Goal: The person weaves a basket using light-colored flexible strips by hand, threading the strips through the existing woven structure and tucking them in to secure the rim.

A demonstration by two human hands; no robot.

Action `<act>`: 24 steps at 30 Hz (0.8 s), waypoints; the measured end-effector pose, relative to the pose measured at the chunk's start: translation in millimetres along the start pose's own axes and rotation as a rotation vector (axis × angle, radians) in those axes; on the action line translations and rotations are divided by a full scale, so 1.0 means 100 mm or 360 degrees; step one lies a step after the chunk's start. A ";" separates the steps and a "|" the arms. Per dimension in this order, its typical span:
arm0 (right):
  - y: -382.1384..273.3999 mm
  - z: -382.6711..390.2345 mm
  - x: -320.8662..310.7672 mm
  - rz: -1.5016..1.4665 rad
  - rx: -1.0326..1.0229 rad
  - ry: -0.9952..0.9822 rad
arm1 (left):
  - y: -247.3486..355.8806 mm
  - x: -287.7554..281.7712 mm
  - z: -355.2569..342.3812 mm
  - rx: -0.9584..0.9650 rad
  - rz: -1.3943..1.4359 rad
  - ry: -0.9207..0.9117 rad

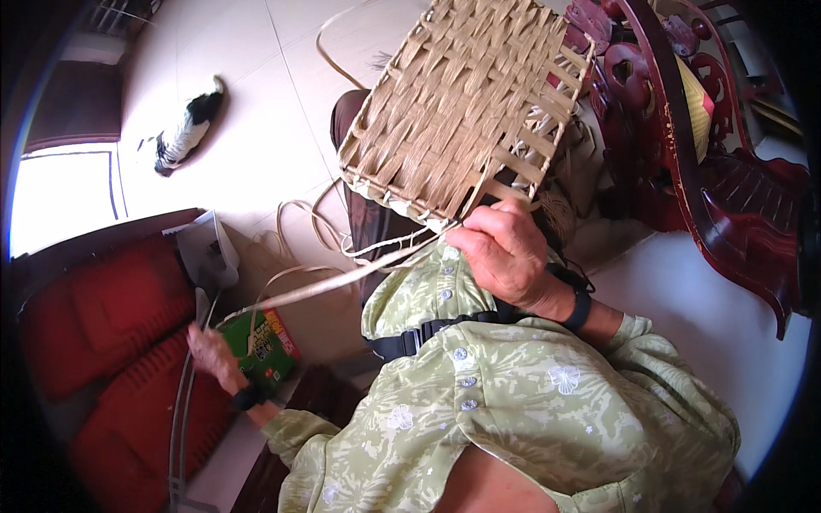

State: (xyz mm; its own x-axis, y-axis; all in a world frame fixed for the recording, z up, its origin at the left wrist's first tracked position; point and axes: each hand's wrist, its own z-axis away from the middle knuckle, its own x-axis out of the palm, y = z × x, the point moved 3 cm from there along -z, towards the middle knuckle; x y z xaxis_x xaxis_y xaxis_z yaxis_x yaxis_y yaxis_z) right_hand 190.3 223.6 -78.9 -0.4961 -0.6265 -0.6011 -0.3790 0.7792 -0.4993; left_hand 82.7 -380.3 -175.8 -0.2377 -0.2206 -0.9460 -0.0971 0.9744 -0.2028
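Note:
A tan basket (453, 103) of woven flat strips rests tilted over my lap, with open gaps and crossbands along its right side. My right hand (500, 252) is closed at the basket's lower edge, gripping the strips there. A long pale strip (342, 280) runs from that edge down to the left, where my left hand (209, 350), slightly blurred, has its fingers closed on the far end. More loose strips loop between the basket and the floor. A green box (269, 342) with red and yellow printing lies beside my left hand.
A carved dark red wooden chair (684, 197) stands at right. Red cushioned seating (103, 316) and a grey-white container (205, 252) are at lower left. A black-and-white animal (197, 128) lies on the tiled floor (256, 85). A bright doorway or window (60, 201) is at far left.

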 end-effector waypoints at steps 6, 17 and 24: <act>-0.02 0.03 0.03 0.0074 -0.0013 -0.0024 | 3.84 -1.54 0.20 0.0795 0.2244 -0.0784; 0.00 0.03 0.00 0.0080 0.0003 -0.0015 | 3.95 -1.60 0.28 0.0657 0.2303 -0.1662; 0.04 0.06 0.03 0.0038 -0.0016 0.0046 | 1.25 -0.13 -0.17 -0.0164 0.0984 -0.0481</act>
State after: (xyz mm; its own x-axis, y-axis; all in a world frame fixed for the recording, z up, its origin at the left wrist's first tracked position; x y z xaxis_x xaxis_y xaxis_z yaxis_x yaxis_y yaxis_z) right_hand 192.0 224.4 -86.6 -0.5275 -0.6068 -0.5945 -0.3745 0.7943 -0.4785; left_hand 57.1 -256.4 -184.9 -0.0008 0.4099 -0.9121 -0.1258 0.9049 0.4067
